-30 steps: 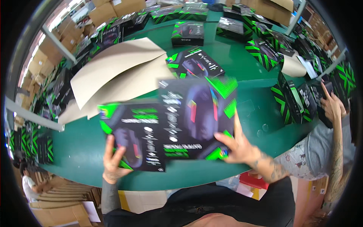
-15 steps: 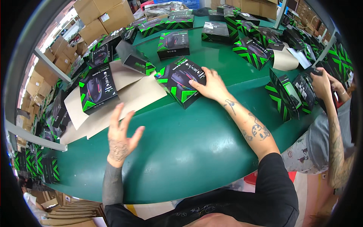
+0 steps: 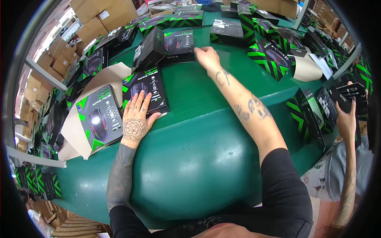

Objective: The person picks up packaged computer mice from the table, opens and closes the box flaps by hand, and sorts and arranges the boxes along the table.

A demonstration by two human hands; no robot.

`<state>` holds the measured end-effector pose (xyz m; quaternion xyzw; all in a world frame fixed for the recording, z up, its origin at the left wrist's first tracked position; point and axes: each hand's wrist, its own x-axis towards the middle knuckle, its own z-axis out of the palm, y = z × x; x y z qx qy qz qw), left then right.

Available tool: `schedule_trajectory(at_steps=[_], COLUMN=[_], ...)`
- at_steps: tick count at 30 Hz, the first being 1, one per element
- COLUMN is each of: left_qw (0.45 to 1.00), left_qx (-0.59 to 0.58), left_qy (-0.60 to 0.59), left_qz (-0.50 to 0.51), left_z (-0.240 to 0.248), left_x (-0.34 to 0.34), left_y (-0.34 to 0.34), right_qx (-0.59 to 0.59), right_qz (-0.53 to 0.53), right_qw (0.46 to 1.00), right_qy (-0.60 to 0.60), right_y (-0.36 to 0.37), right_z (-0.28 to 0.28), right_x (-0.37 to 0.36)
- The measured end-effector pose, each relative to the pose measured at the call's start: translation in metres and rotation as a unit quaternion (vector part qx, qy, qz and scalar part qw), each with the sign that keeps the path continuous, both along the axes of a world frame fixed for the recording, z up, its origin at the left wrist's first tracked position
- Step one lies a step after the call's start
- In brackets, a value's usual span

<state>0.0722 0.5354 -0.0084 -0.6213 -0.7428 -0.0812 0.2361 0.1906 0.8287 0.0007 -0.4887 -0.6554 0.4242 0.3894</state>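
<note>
My left hand [image 3: 136,118] lies flat with fingers spread on a black and green computer-mouse box [image 3: 156,85], which rests face up on the table. Left of it, a similar mouse box [image 3: 99,119] lies on brown paper [image 3: 72,137]. My right hand [image 3: 208,58] reaches far out, its fingers curled at the right edge of another mouse box [image 3: 180,43]; its fingertips are partly hidden. Leaning in front of that box is a tilted black box [image 3: 150,49], covering its left side.
More black and green boxes [image 3: 188,18] line the far side of the green table [image 3: 198,166]. At right, a co-worker's hand [image 3: 346,119] handles a dark item beside an open box [image 3: 305,117]. Metal posts [image 3: 45,74] stand at the left; brown cartons [image 3: 105,18] are stacked behind.
The mouse box under my right hand has gone left, beside the papered box, and now lies under my left hand. My right hand has moved away to the farther box. The small box now leans farther right.
</note>
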Motion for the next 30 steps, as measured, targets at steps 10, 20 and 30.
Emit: schedule_trajectory(at_steps=[10, 20, 30], left_qw=[0.999, 0.998, 0.898], left_qx=[0.007, 0.036, 0.2], left_qy=[-0.014, -0.006, -0.383], left_qz=[0.032, 0.055, -0.085], left_z=[-0.001, -0.017, 0.002], left_x=[-0.017, -0.016, 0.035], left_y=[-0.009, 0.01, 0.012], right_qx=[0.053, 0.135, -0.101], right_qz=[0.105, 0.0, 0.255], right_qw=[0.985, 0.982, 0.961], right_qy=[-0.124, 0.132, 0.026], right_y=[-0.005, 0.0, -0.154], right_z=[-0.019, 0.015, 0.007], right_x=[-0.109, -0.066, 0.187])
